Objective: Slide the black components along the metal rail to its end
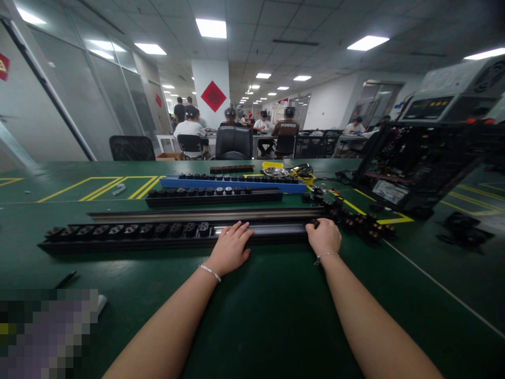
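A long black rail [130, 244] lies across the green table, with a row of several round black sockets [147, 230] in its left and middle part. My left hand [232, 247] rests on the rail just right of the last socket, fingers spread, holding nothing. At the rail's right end my right hand [324, 237] has its fingers closed round a small black socket [314, 223], mostly hidden by the fingers. Behind this rail lies a long, thin dark strip [177, 215]. Several loose black sockets [371, 227] are heaped to the right of my right hand.
Farther back are a shorter black rail [216, 198] with sockets, a blue rail [232, 184] and a metal dish [276, 172]. An opened machine [398, 163] stands at the right. A pen [66, 279] lies at the left. People sit at distant tables.
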A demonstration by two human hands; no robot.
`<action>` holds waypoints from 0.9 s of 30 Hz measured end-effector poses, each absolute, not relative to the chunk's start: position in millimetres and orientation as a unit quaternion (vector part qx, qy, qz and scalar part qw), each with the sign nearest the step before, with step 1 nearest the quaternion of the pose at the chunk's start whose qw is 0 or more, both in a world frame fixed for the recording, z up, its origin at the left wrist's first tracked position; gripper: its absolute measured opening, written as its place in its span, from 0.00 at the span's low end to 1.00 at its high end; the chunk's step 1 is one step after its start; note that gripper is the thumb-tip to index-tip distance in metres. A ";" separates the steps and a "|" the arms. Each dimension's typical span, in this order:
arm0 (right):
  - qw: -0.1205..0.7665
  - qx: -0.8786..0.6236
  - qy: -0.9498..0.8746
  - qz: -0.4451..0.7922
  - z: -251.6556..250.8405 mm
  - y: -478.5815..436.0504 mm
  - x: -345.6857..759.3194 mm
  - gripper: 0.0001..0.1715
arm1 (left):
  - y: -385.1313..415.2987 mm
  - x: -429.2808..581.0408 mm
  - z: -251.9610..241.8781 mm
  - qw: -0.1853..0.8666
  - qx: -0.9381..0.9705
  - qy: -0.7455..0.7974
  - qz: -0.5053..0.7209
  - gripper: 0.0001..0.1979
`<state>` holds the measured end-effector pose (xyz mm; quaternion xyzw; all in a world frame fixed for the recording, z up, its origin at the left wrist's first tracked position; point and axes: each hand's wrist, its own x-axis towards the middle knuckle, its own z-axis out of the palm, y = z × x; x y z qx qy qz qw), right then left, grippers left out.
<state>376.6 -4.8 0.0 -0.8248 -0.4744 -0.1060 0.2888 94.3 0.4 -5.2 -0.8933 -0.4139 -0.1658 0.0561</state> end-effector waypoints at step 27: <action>0.319 -0.843 -0.427 -0.073 -1.6 -4.3 393.3 0.25 | 0.4 94.1 -5.2 0.055 -0.894 -0.413 -0.167 0.27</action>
